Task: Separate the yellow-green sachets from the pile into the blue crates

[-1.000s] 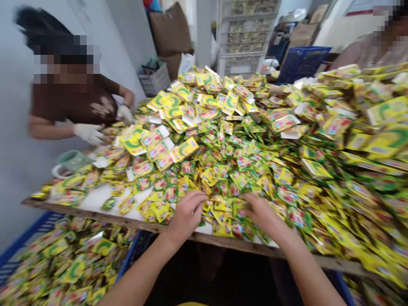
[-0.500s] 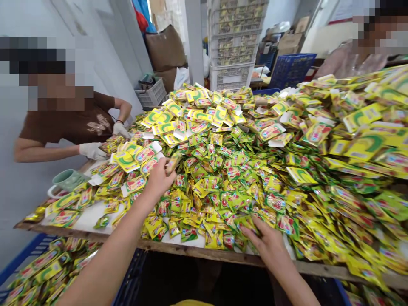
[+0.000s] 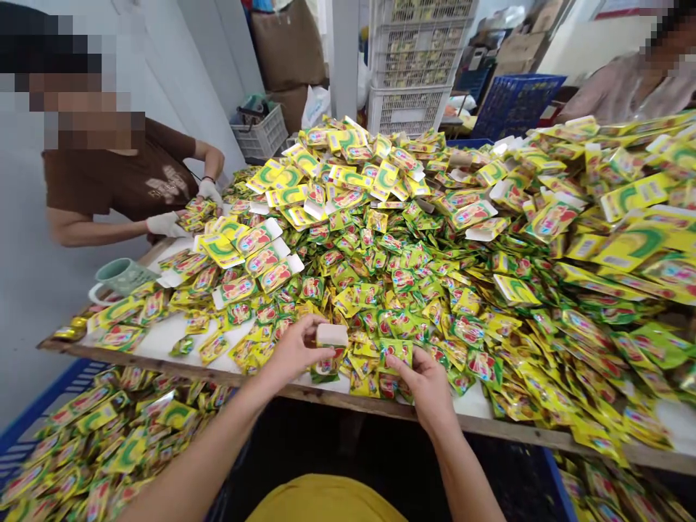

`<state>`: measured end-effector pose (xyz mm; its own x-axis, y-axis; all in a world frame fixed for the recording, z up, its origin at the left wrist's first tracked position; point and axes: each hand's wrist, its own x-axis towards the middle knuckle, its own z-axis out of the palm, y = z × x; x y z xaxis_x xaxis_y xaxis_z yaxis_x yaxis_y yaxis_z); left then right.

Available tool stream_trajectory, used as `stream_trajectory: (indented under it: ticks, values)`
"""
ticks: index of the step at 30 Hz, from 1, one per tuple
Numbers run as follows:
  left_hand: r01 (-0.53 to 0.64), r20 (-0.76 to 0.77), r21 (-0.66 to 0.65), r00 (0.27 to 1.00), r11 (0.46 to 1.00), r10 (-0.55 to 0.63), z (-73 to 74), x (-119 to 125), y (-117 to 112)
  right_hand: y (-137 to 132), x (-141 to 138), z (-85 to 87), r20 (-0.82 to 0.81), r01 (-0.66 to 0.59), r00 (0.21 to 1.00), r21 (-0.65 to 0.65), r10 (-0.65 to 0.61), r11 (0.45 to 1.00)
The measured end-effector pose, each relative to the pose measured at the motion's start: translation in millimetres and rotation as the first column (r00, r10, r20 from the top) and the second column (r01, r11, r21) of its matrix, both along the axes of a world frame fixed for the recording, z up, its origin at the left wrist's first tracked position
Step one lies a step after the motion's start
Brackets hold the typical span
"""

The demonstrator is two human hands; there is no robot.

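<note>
My left hand (image 3: 296,349) is closed round a small open carton (image 3: 330,341) with its white flap up, held just above the table's near edge. My right hand (image 3: 421,377) pinches a green and yellow sachet (image 3: 398,351) a little to the right of the carton. Both hands hover over a huge heap of sachets (image 3: 413,268) and flat yellow cartons (image 3: 261,257) that covers the table (image 3: 163,335).
A person in a brown shirt with white gloves (image 3: 166,225) handles sachets at the table's left end, beside a green mug (image 3: 120,277). Another person sits at the far right (image 3: 625,87). Blue crates (image 3: 92,435) full of packets stand below the table edge. White crates (image 3: 407,65) are stacked behind.
My left hand reached out to the flat cartons on the left and came back near the edge holding a carton. My right hand lifted off the pile with a sachet.
</note>
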<state>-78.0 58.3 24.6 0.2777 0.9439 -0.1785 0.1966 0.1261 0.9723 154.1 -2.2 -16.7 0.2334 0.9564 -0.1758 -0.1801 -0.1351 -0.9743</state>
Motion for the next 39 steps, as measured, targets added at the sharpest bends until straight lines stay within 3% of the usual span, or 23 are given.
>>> stream_trajectory:
  ticks: [4, 7, 9, 12, 16, 18, 20, 21, 26, 29, 31, 33, 34, 35, 37, 39]
  values:
    - [-0.01, 0.202, -0.098, 0.979, 0.995, 0.029, -21.5, 13.9, -16.3, 9.4, -26.3, 29.0, 0.057, 0.076, 0.994, 0.193, -0.088, 0.978]
    - [-0.023, 0.264, -0.074, 0.964, 0.997, 0.041, -28.6, 16.3, -25.1, 18.5, -48.1, 39.4, 0.334, -0.094, 0.942, 0.343, -0.028, 0.935]
    - [-0.071, 0.258, -0.046, 0.963, 0.996, 0.081, -32.1, 15.0, -28.6, 21.8, -57.0, 37.7, 0.576, -0.274, 0.817, 0.381, 0.004, 0.883]
    - [-0.12, 0.231, -0.025, 0.965, 0.993, 0.122, -36.3, 11.8, -33.2, 22.7, -61.1, 35.1, 0.81, -0.471, 0.584, 0.287, 0.052, 0.834]
    - [-0.111, 0.188, 0.001, 0.976, 0.994, 0.109, -38.1, 8.2, -38.5, 23.2, -61.3, 49.2, 0.928, -0.557, 0.319, 0.019, 0.192, 0.83]
    - [-0.09, 0.165, 0.007, 0.982, 0.996, 0.087, -38.3, 5.5, -39.6, 24.4, -61.4, 59.4, 0.949, -0.635, 0.196, -0.068, 0.246, 0.77]
    - [-0.062, 0.169, 0.016, 0.984, 0.998, 0.058, -39.1, 1.7, -39.3, 26.3, -61.1, 66.1, 0.956, -0.71, 0.139, -0.086, 0.26, 0.699]
    - [-0.048, 0.187, 0.019, 0.981, 0.999, 0.044, -39.7, -0.3, -38.9, 27.8, -60.9, 67.5, 0.953, -0.722, 0.151, -0.075, 0.263, 0.688]
    - [-0.008, 0.323, -0.022, 0.946, 1.0, 0.015, -43.5, -7.0, -35.7, 40.2, -62.8, 61.4, 0.924, -0.671, 0.323, 0.071, 0.204, 0.738]
    - [-0.045, 0.298, -0.026, 0.953, 0.999, 0.051, -45.3, -8.4, -34.5, 45.0, -67.1, 58.0, 0.932, -0.726, 0.316, 0.118, 0.178, 0.677]
    - [-0.052, 0.262, -0.032, 0.963, 0.998, 0.059, -45.4, -10.2, -34.3, 44.4, -67.4, 58.0, 0.919, -0.782, 0.279, 0.05, 0.277, 0.622]
    - [-0.028, 0.27, -0.046, 0.962, 0.999, 0.039, -44.2, -13.0, -34.7, 41.1, -64.2, 57.5, 0.878, -0.806, 0.301, 0.024, 0.373, 0.592]
    - [-0.015, 0.279, -0.052, 0.96, 0.999, 0.029, -43.0, -14.8, -35.2, 38.7, -61.8, 56.1, 0.847, -0.787, 0.358, 0.047, 0.392, 0.615]
    - [-0.007, 0.282, -0.056, 0.959, 0.998, 0.022, -41.5, -16.7, -35.9, 35.9, -59.4, 53.6, 0.806, -0.736, 0.446, 0.083, 0.389, 0.672]
    - [-0.016, 0.281, -0.069, 0.959, 0.997, 0.035, -38.0, -20.1, -37.5, 28.9, -57.1, 44.6, 0.65, -0.537, 0.681, 0.132, 0.336, 0.833]
    - [-0.019, 0.313, -0.125, 0.948, 0.992, 0.058, -34.0, -22.1, -38.4, 21.3, -60.6, 32.8, 0.382, -0.374, 0.86, 0.021, 0.339, 0.927]
